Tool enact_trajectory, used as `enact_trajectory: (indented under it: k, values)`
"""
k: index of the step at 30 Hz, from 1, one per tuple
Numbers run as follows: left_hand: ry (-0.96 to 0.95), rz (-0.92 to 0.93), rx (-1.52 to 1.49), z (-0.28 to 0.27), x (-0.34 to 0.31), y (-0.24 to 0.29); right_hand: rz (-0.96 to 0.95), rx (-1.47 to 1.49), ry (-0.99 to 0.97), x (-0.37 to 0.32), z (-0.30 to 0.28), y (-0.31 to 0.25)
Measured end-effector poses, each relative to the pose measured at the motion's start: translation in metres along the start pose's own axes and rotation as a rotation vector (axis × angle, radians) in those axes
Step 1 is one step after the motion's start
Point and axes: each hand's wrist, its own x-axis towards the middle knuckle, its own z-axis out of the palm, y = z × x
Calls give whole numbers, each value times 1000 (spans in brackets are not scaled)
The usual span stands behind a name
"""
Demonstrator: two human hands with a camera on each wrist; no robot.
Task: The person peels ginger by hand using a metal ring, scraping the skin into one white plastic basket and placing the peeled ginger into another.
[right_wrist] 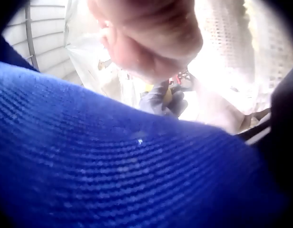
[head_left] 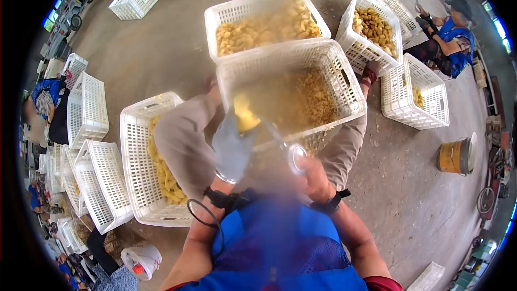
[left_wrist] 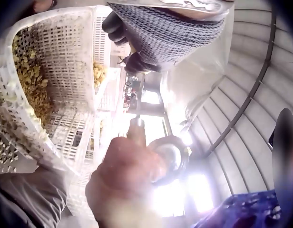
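My left hand (head_left: 231, 148), in a grey knitted glove with dark fingertips, grips a yellow lump (head_left: 246, 114) that looks like a peeled root, over the near edge of a white crate (head_left: 344, 109). My bare right hand (head_left: 314, 179) holds a slim knife (left_wrist: 137, 129) by its light handle, the thin blade reaching toward the left hand. Beside the right fingers is a round, shiny-rimmed thing (head_left: 296, 159). Brown-yellow scraps (head_left: 315, 97) cover part of the crate's floor. In the right wrist view, blue cloth (right_wrist: 113, 156) hides much of the scene.
Beyond the scrap crate stands another crate (head_left: 211, 21) of yellow pieces. A crate (head_left: 134, 183) with yellow pieces is by the left leg, more crates (head_left: 89, 105) behind it. At right are a filled crate (head_left: 350, 43), a seated person (head_left: 455, 43) and a yellow bucket (head_left: 453, 156).
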Motion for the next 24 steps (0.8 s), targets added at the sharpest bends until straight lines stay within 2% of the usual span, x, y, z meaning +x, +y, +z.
enact_trajectory:
  k: [2,3,5,8,11,13,17,20,23,24]
  values:
    - [31,-37,53,2,-1,6,31,132,24,-1,7,1]
    - [55,1,88,2,-1,5,45,175,35,-2,11,0]
    - [104,78,155,5,1,3,62,164,50,-4,22,-8]
    - [177,143,173,12,0,-4,1,-27,59,2,25,-6]
    - [163,35,203,13,0,1,63,-63,60,9,22,-4]
    - [144,25,239,13,1,-2,120,-20,59,12,22,-2]
    - [216,68,282,27,4,-17,35,58,33,13,42,-6]
    - [122,64,153,14,21,-5,34,63,34,15,40,-7]
    - [-165,-71,-143,-5,40,-10,71,68,31,16,30,-4]
    - [-195,-99,-202,-7,41,-13,86,70,26,17,26,-2]
